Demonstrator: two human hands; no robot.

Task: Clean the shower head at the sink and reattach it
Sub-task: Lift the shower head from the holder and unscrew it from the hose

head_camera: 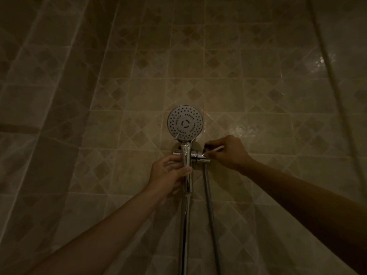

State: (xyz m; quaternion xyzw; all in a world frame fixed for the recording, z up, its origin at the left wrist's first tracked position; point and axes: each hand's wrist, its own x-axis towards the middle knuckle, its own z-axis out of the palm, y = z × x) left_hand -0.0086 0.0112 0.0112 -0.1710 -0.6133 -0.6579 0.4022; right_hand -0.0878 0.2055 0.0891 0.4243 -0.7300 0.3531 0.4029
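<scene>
A round chrome shower head (pixel 185 122) with a grey nozzle face sits upright in a chrome holder bracket (pixel 195 155) on the tiled wall. My left hand (pixel 168 175) is wrapped around the shower head's chrome handle just below the bracket. My right hand (pixel 226 152) pinches the knob at the bracket's right end between thumb and fingers. A metal hose (pixel 211 211) hangs down to the right of the handle. A chrome rail (pixel 185 235) runs straight down beneath the handle.
Beige patterned tiles (pixel 258 92) cover the wall ahead and the side wall on the left. A thin rod or cord (pixel 325 56) slants down the upper right. The light is dim.
</scene>
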